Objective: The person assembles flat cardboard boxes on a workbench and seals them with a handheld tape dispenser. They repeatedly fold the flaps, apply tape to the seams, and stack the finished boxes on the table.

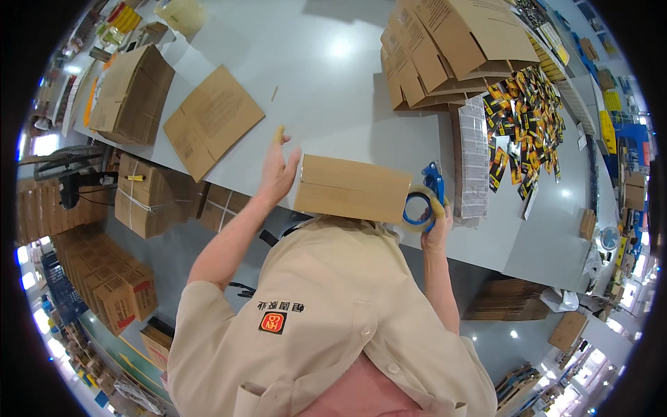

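Note:
A closed cardboard box (354, 190) lies at the table's near edge, against my shirt. To its left, my left hand (280, 169) is raised with its fingers apart and holds nothing; a yellowish covering shows on one fingertip. My right hand (439, 221) grips a blue tape dispenser (433, 182) at the box's right end. The dispenser carries a roll of packing tape (417, 206), which overlaps or touches that end of the box. A flattened cardboard carton (213, 120) with printing lies beyond my left hand.
Several open cartons (443, 47) stand at the back right, beside a plastic-wrapped stack (470, 156) and a heap of black-and-yellow packets (526, 125). Another carton (130, 94) stands at the back left. Tied cartons (151, 198) and a black fan (68, 177) are left of the table (312, 62).

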`<state>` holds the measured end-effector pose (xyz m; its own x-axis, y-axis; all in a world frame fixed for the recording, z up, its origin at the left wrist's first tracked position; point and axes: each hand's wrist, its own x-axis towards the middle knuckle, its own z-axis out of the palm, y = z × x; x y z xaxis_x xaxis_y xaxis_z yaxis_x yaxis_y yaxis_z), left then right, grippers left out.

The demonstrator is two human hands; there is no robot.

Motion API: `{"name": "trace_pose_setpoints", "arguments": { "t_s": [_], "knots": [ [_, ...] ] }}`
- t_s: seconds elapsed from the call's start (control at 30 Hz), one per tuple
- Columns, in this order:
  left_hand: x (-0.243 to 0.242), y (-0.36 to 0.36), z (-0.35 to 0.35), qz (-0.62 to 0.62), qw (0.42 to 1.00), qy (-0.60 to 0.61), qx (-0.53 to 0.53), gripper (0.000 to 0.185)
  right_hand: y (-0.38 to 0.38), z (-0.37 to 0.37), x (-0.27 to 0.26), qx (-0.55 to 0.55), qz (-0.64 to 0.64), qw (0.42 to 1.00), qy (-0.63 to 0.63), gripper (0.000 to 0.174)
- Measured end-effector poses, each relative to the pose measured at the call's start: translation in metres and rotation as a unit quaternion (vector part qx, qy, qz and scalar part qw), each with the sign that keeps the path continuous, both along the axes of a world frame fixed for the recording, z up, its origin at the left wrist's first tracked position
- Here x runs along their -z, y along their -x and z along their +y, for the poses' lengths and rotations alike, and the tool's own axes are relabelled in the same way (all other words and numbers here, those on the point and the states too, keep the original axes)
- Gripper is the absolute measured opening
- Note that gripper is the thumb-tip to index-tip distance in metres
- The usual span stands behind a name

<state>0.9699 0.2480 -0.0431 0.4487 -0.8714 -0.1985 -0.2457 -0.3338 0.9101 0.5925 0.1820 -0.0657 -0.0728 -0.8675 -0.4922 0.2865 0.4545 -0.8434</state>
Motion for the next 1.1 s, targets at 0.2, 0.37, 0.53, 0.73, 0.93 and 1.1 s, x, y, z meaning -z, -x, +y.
{"name": "trace_pose_setpoints", "arguments": {
  "t_s": [0.2, 0.37, 0.53, 0.73, 0.93, 1.1],
  "knots": [
    [-0.033, -0.035, 0.031, -0.268, 0.902, 0.060, 0.332, 0.115, -0.008, 0.004, -0.021, 0.006, -0.093, 0.995, 0.015, 0.041],
    [-0.139, -0.013, -0.015, -0.098, 0.939, 0.155, 0.290, 0.121, -0.002, 0.014, -0.047, 0.021, -0.297, 0.945, 0.135, 0.046],
    [-0.252, -0.002, -0.124, 0.162, 0.940, 0.227, 0.195, 0.078, 0.054, 0.006, -0.064, 0.027, -0.270, 0.943, 0.193, 0.054],
    [-0.312, 0.025, -0.278, 0.147, 0.961, 0.154, 0.174, 0.079, 0.050, 0.024, -0.055, 0.059, -0.243, 0.958, 0.139, 0.055],
    [-0.285, 0.024, -0.328, -0.118, 0.980, 0.002, 0.162, 0.108, 0.037, 0.037, -0.045, 0.076, -0.165, 0.977, 0.113, 0.048],
    [-0.209, -0.045, -0.275, -0.283, 0.930, 0.201, 0.119, 0.101, 0.031, 0.021, -0.057, 0.025, -0.158, 0.981, 0.112, 0.045]
  ]
}}
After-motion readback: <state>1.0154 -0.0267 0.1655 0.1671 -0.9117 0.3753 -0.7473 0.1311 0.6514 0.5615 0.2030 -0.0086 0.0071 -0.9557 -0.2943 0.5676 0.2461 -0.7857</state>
